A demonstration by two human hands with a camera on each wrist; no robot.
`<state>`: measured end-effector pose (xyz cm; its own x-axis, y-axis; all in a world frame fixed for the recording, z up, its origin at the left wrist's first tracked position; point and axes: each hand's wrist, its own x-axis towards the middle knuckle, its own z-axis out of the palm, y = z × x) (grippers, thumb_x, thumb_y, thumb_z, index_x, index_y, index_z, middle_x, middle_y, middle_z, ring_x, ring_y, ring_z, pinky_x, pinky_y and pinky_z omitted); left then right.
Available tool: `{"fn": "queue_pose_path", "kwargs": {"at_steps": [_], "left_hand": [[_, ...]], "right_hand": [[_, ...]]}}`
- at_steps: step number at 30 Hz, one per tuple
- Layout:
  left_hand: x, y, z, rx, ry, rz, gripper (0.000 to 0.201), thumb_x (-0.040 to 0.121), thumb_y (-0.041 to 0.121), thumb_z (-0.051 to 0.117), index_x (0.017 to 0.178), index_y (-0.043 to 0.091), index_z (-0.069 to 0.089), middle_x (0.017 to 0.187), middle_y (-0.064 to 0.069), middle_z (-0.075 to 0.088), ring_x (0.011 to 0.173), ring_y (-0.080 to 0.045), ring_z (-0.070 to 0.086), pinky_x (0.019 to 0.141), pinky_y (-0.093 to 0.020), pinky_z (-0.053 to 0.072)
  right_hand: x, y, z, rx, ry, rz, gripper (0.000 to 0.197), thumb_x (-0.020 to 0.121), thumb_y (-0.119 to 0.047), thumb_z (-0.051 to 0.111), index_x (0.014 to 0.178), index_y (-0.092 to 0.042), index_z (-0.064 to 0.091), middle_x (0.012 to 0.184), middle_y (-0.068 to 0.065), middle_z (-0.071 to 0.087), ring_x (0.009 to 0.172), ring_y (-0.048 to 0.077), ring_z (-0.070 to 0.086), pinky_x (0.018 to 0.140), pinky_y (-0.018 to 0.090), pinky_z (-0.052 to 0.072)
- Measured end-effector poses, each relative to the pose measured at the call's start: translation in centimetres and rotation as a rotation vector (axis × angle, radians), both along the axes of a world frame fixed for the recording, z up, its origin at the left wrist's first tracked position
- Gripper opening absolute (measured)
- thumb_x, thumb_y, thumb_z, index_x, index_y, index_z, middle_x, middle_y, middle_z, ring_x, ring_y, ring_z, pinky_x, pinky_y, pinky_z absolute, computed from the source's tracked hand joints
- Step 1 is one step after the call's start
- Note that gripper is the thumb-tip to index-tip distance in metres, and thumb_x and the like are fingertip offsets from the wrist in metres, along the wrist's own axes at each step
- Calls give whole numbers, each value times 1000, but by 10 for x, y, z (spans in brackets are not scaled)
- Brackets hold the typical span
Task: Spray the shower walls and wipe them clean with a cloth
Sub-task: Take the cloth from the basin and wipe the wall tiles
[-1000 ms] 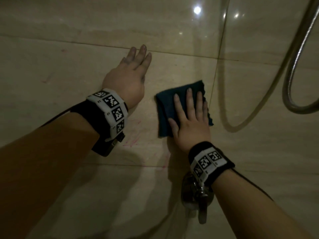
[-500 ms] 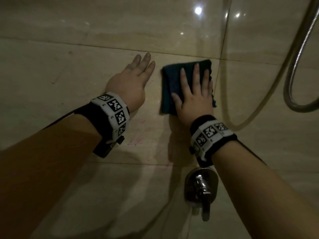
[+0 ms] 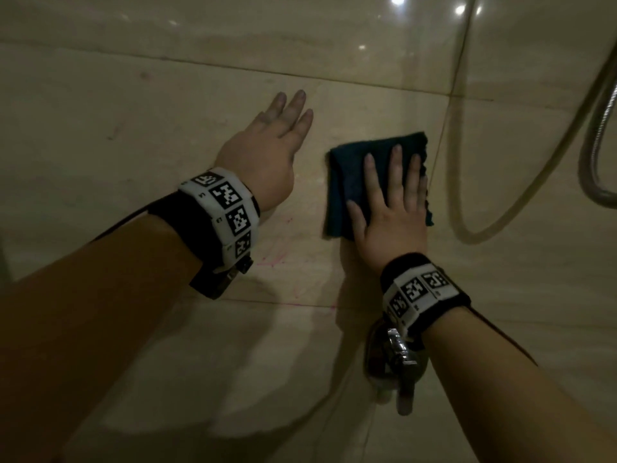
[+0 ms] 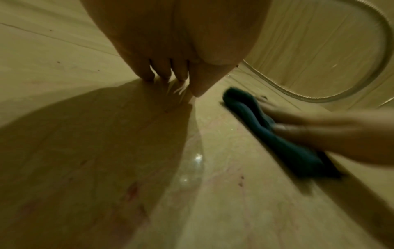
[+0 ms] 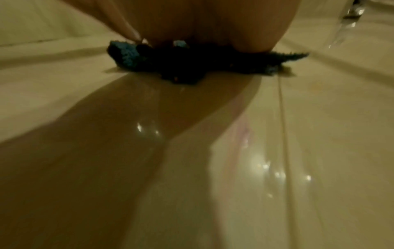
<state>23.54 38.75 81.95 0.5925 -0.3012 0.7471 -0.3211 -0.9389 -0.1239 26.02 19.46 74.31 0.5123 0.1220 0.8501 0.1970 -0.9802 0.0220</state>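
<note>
A folded dark teal cloth (image 3: 347, 182) lies flat against the beige tiled shower wall (image 3: 133, 135). My right hand (image 3: 390, 202) presses it to the tile with straight, spread fingers. The same cloth (image 4: 277, 134) shows blurred in the left wrist view, and bunched under my palm as the cloth (image 5: 149, 62) in the right wrist view. To the left of the cloth my left hand (image 3: 270, 142) rests flat on the wall, fingers straight, holding nothing. Faint pink marks (image 3: 277, 259) streak the tile below my hands. No spray bottle is in view.
A metal shower hose (image 3: 597, 135) loops down the wall at the right, seen too as the hose (image 4: 341, 94) in the left wrist view. A chrome mixer handle (image 3: 400, 362) juts from the wall just under my right wrist. A vertical tile joint (image 3: 447, 111) runs beside the cloth.
My right hand slid the cloth up the wall, then back down and slightly right. The left hand has stayed planted on the tile.
</note>
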Motion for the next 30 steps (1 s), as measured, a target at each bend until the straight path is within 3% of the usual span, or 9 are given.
{"fn": "queue_pose_path", "kwargs": {"at_steps": [7,12,17,22,30], "left_hand": [[-5,0,-11,67,26,25,65,94,5,35,151,13,5,160,-4,-7,148,-25,-6,119,-33,1],[-10,5,-14,-4,47,65,67,94,5,35,151,15,2,160,-1,-11,148,-23,-9,119,-32,8],[-14,23,-24,-37,103,145,68,95,8,35,151,12,-3,159,-3,-16,147,-25,-13,119,-31,1],[-22,40,-35,-27,135,169,66,97,13,33,151,15,-5,158,-6,-19,146,-28,-16,121,-36,1],[-20,69,-49,-80,185,171,71,95,19,39,151,26,-4,157,-9,-22,145,-33,-17,120,-43,-4]], "right_hand": [[-10,8,-11,41,104,-26,66,97,-50,24,146,-26,-13,158,10,-13,145,33,-14,114,39,-16],[-11,25,33,81,89,-28,66,98,-49,26,150,-25,-7,157,12,-16,144,36,-15,116,45,-11],[-8,42,60,109,39,-17,65,98,-48,25,150,-23,-5,158,14,-12,144,39,-12,116,48,-9],[-9,41,48,77,24,-11,65,98,-49,24,151,-22,-3,158,15,-9,144,39,-10,116,47,-10],[-20,68,-7,56,209,-25,66,98,-48,22,148,-24,-15,156,13,-21,143,37,-19,114,45,-16]]}}
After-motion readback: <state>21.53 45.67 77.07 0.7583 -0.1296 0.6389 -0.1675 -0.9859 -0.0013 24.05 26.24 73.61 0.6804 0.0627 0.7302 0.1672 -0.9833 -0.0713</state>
